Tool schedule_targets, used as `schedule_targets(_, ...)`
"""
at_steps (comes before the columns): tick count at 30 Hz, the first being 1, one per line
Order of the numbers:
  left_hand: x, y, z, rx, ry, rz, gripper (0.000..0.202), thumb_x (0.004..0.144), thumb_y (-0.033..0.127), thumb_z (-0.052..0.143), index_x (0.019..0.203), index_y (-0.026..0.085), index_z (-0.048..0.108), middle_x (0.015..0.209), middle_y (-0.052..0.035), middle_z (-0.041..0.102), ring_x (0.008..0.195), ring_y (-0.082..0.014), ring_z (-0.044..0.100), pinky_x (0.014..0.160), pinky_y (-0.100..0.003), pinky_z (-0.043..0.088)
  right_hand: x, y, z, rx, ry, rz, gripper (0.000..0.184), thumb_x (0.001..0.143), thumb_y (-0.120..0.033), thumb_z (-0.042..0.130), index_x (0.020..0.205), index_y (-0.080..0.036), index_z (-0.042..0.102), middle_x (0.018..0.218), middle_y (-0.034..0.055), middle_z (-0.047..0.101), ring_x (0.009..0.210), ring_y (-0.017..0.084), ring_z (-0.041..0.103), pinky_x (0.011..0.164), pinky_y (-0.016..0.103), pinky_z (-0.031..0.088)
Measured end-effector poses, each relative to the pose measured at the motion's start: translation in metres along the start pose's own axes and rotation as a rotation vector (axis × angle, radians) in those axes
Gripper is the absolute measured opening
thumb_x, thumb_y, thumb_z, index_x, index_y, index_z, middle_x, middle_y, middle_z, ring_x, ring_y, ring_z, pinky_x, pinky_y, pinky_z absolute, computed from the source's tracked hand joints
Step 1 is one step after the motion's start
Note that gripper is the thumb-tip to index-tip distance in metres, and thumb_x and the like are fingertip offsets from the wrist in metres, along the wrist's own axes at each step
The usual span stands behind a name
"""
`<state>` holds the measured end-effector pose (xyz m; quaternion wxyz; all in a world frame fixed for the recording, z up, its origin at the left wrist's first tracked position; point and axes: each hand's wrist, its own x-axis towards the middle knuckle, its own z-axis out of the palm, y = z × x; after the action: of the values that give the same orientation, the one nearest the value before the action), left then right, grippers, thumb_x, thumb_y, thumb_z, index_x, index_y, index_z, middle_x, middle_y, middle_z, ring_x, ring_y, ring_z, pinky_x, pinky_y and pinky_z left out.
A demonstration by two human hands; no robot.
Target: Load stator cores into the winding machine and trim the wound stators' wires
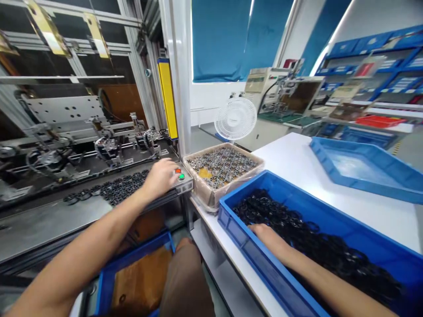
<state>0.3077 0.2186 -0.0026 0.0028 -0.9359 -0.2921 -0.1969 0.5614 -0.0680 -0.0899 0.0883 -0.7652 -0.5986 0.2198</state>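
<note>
The left hand [161, 176] rests on the machine's control panel [185, 184], fingers loosely curved beside the green button [181, 177]. Its grip is released and holds nothing. The right hand [269, 237] lies among the black rings [317, 246] in the blue bin [251, 259] on the table [297, 163]; its fingertips are buried, so its grip cannot be determined.

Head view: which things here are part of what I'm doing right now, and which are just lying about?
In use: left hand on the button panel; right hand among the black rings in the blue bin; loose rings on the machine deck.
Lying about: cardboard box of metal parts, white fan, shallow blue tray.
</note>
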Motion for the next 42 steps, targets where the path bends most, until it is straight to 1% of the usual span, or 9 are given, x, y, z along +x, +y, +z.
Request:
schedule_targets(3, 0.056, 0.063, 0.033, -0.037, -0.203, 0.057, 0.030, 0.092, 0.035, 0.058, 0.114, 0.016, 0.062, 0.119, -0.0094, 0.064, 0.107, -0.0229, 0.062, 0.092, -0.047, 0.051, -0.004, 0.000, -0.004, -0.053, 0.010, 0.029, 0.026, 0.078, -0.015, 0.047, 0.077, -0.017, 0.073, 0.083, 0.0100, 0.076, 0.084, 0.026, 0.071, 0.074, 0.029, 0.050)
schedule_targets(6, 0.084, 0.095, 0.055, -0.067, -0.385, 0.044, 0.033, 0.091, 0.033, 0.059, 0.120, 0.016, 0.058, 0.120, -0.0096, 0.062, 0.101, -0.0220, 0.064, 0.085, -0.043, 0.055, -0.007, 0.002, -0.010, -0.112, 0.037, 0.067, 0.023, 0.078, -0.014, 0.052, 0.082, -0.018, 0.075, 0.086, 0.0103, 0.077, 0.087, 0.025, 0.071, 0.077, 0.027, 0.049)
schedule_targets(11, 0.089, 0.096, 0.063, -0.157, -0.533, 0.012, 0.033, 0.091, 0.033, 0.060, 0.120, 0.017, 0.058, 0.121, -0.0094, 0.061, 0.103, -0.0225, 0.063, 0.085, -0.042, 0.055, -0.008, 0.003, -0.017, -0.192, 0.085, 0.093, 0.022, 0.080, -0.014, 0.057, 0.089, -0.019, 0.076, 0.090, 0.0104, 0.076, 0.099, 0.025, 0.068, 0.087, 0.030, 0.048)
schedule_targets(18, 0.079, 0.082, 0.050, -0.450, -0.404, -0.055, 0.033, 0.091, 0.033, 0.059, 0.119, 0.016, 0.059, 0.120, -0.0090, 0.062, 0.102, -0.0226, 0.063, 0.085, -0.043, 0.055, -0.008, 0.002, -0.017, -0.155, 0.247, 0.080, 0.027, 0.083, -0.009, 0.052, 0.096, -0.014, 0.075, 0.099, 0.0144, 0.074, 0.097, 0.027, 0.069, 0.089, 0.035, 0.050)
schedule_targets(22, 0.052, 0.090, 0.033, -0.748, -0.223, -0.076, 0.026, 0.090, 0.032, 0.061, 0.109, 0.015, 0.062, 0.120, -0.0095, 0.064, 0.104, -0.0226, 0.063, 0.089, -0.043, 0.053, -0.010, -0.003, -0.024, -0.064, 0.441, 0.073, 0.023, 0.083, -0.009, 0.051, 0.092, -0.012, 0.072, 0.093, 0.0134, 0.074, 0.089, 0.025, 0.070, 0.085, 0.036, 0.053)
schedule_targets(26, -0.015, 0.110, 0.012, -1.106, -0.121, -0.045, 0.021, 0.089, 0.033, 0.060, 0.100, 0.015, 0.059, 0.120, -0.0130, 0.068, 0.105, -0.0213, 0.066, 0.092, -0.039, 0.052, -0.025, -0.026, -0.034, 0.052, 0.591, -0.020, 0.010, 0.086, -0.015, 0.056, 0.090, -0.015, 0.065, 0.112, 0.0119, 0.069, 0.090, 0.019, 0.069, 0.078, 0.030, 0.057)
schedule_targets(31, -0.087, 0.141, 0.000, -1.573, -0.139, -0.075, 0.048, 0.068, 0.020, 0.083, 0.111, 0.020, 0.062, 0.103, -0.0059, 0.071, 0.095, -0.0176, 0.069, 0.085, -0.029, 0.055, -0.060, -0.071, -0.028, 0.207, 0.806, -0.499, 0.009, 0.085, -0.013, 0.063, 0.093, -0.018, 0.061, 0.110, 0.0102, 0.069, 0.103, 0.018, 0.066, 0.089, 0.031, 0.055)
schedule_targets(36, -0.104, 0.156, 0.001, -1.787, -0.173, -0.203, 0.048, 0.055, 0.009, 0.089, 0.099, 0.020, 0.075, 0.112, -0.0046, 0.065, 0.085, -0.0141, 0.068, 0.075, -0.023, 0.057, -0.080, -0.092, -0.019, 0.188, 0.828, -0.709, 0.040, 0.081, -0.011, 0.071, 0.117, -0.013, 0.056, 0.104, 0.0127, 0.067, 0.099, 0.020, 0.064, 0.087, 0.031, 0.055)
schedule_targets(42, -0.115, 0.163, 0.000, -1.829, -0.353, -0.324, 0.057, 0.058, 0.010, 0.087, 0.112, 0.021, 0.071, 0.101, -0.0063, 0.076, 0.071, -0.0120, 0.070, 0.067, -0.022, 0.058, -0.081, -0.094, -0.017, 0.260, 0.823, -0.733, 0.044, 0.078, -0.005, 0.070, 0.119, -0.013, 0.057, 0.104, 0.0126, 0.062, 0.096, 0.020, 0.062, 0.081, 0.033, 0.056)
